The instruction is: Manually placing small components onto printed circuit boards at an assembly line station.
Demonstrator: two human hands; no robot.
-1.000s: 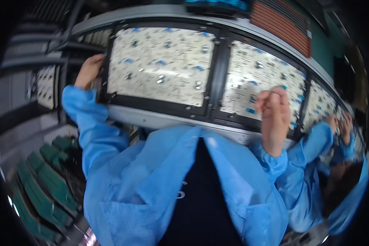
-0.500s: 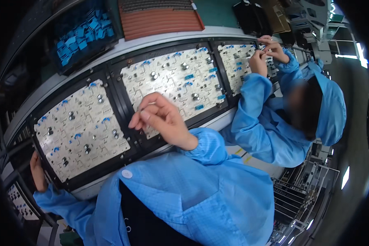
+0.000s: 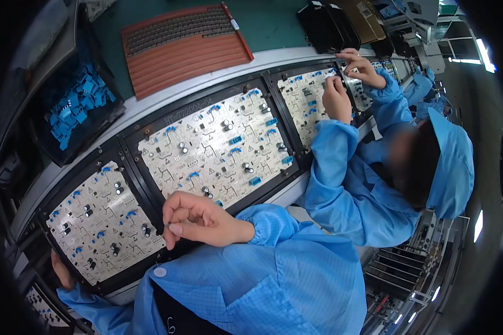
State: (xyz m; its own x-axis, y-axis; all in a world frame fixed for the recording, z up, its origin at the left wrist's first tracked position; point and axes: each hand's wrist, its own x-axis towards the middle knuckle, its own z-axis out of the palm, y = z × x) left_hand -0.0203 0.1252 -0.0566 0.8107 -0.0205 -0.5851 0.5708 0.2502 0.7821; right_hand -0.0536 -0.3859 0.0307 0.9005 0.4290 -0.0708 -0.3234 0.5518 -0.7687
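- The wearer's left hand (image 3: 61, 272) grips the outer left edge of a black carrier frame (image 3: 129, 184) at the near left end of the conveyor line; the fingers are hidden behind the frame, so how far they curl cannot be told.
- A white circuit board (image 3: 98, 223), dotted with blue components and small dark cylindrical parts, sits in that frame's left bay.
- A dark bin of loose blue components (image 3: 75, 106) stands at the far left, beyond the line's grey rail (image 3: 151, 103).
- The wearer's right hand (image 3: 198, 219) hovers at the near edge of the frame, between the left board and the centre circuit board (image 3: 221, 151); its fingers are curled close, thumb and forefinger pinched narrowly. Whether anything tiny lies between them cannot be told.
- A ribbed orange tray (image 3: 187, 47), its far rows filled with small dark parts, lies on the green bench top (image 3: 268, 22) behind the centre board.
- Further right, a co-worker in a blue smock and cap (image 3: 450, 162) leans over the next circuit board (image 3: 310, 103), the co-worker's nearer hand (image 3: 336, 99) resting on it with fingers bent, the co-worker's farther hand (image 3: 360, 66) at the frame's far edge.
- Black trays (image 3: 327, 25) sit at the far right of the bench.
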